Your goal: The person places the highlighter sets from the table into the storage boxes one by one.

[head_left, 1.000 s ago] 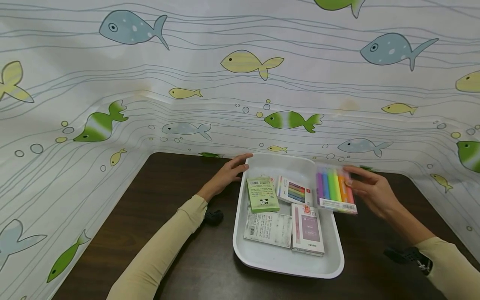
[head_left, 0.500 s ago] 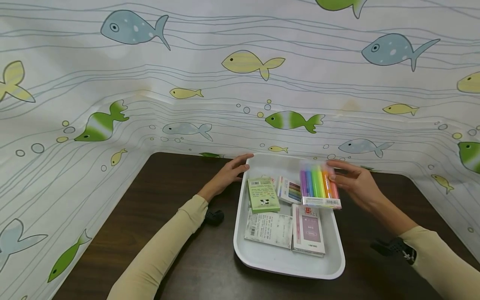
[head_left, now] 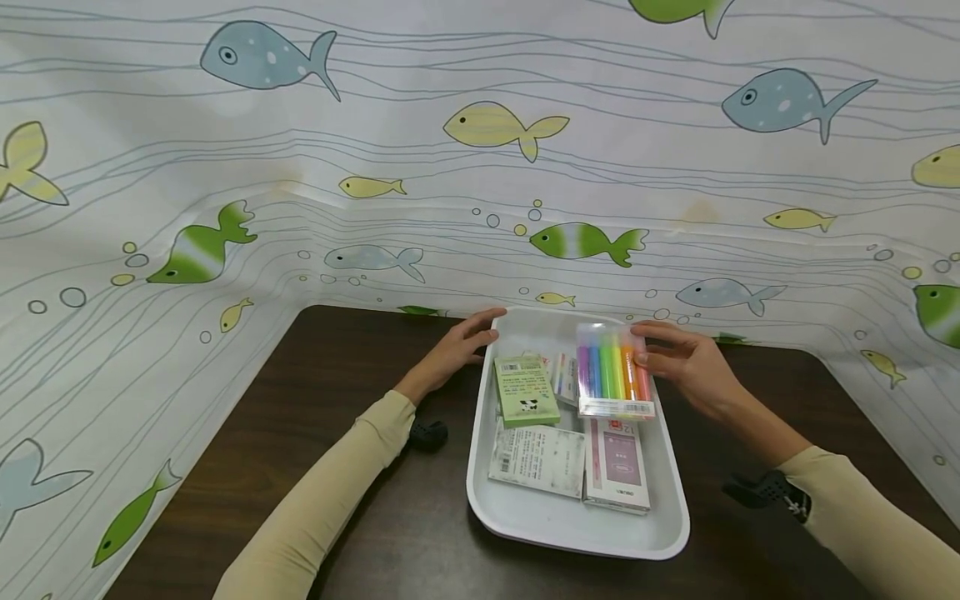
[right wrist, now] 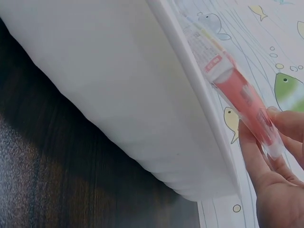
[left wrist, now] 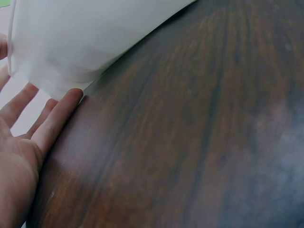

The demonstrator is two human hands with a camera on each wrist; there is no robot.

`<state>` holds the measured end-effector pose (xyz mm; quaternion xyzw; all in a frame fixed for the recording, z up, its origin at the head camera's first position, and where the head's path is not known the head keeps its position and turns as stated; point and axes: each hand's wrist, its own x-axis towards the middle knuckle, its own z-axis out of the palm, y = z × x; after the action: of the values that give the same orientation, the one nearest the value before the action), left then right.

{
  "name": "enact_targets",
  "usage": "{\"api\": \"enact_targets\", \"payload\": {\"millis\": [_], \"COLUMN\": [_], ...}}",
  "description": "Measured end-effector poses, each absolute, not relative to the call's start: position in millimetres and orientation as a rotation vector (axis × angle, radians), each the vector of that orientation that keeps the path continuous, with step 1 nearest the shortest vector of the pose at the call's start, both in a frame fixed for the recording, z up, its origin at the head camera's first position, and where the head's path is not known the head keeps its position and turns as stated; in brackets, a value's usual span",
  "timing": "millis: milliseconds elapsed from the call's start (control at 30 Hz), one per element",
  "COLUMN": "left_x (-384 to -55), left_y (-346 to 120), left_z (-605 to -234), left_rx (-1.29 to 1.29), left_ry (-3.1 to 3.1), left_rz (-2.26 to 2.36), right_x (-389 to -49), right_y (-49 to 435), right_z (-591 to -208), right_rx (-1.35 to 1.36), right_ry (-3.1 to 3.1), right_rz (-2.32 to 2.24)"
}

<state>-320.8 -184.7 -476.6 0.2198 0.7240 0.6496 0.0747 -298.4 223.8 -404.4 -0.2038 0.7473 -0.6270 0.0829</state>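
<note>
My right hand [head_left: 692, 367] pinches a clear pack of highlighters [head_left: 609, 371] by its right edge, thumb on the front. The pack hangs tilted over the far right part of a white plastic tray [head_left: 555, 532]. From the side, in the right wrist view, the red highlighter [right wrist: 247, 99] shows just beyond the tray's rim. My left hand [head_left: 452, 346] rests at the tray's far left corner. Its fingers lie spread and fairly straight along the outer wall in the left wrist view, one fingertip [left wrist: 73, 95] low near the table. Nothing is gripped in its palm.
Inside the tray lie a green box with a cow print [head_left: 525, 390], a white printed box [head_left: 537, 458], a purple-and-white box [head_left: 617, 465] and a box with coloured stripes [head_left: 564, 379], partly covered by the pack. A fish-patterned sheet [head_left: 480, 208] stands behind the dark wooden table [head_left: 300, 383].
My right hand has carried the pack of highlighters leftward, from over the tray's right rim to over its inside, now overlapping the striped box. The left hand and the tray have stayed put.
</note>
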Motion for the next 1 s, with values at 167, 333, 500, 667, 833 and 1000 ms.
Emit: {"api": "enact_targets", "payload": {"millis": [167, 333, 500, 667, 833, 1000], "left_x": [-321, -321, -322, -322, -322, -323], "left_y": [-185, -184, -183, -184, -183, -183], "left_z": [-479, -479, -478, -478, -479, -478], "left_rx": [0.658, 0.660, 0.650, 0.636, 0.637, 0.630], "left_ry": [2.173, 2.178, 2.185, 2.184, 2.186, 2.189], "left_rz": [1.955, 1.946, 1.952, 1.954, 1.953, 1.951], "right_x": [-299, -299, -300, -299, -297, -294], "right_y": [220, 219, 217, 212, 210, 207], "right_z": [-406, -408, -407, -407, -409, -410], "right_rx": [-0.613, -0.606, -0.615, -0.667, -0.681, -0.750], "right_ry": [2.296, 2.324, 2.330, 2.332, 2.417, 2.426], "right_rz": [-1.827, -1.794, -1.783, -1.778, -1.690, -1.649]}}
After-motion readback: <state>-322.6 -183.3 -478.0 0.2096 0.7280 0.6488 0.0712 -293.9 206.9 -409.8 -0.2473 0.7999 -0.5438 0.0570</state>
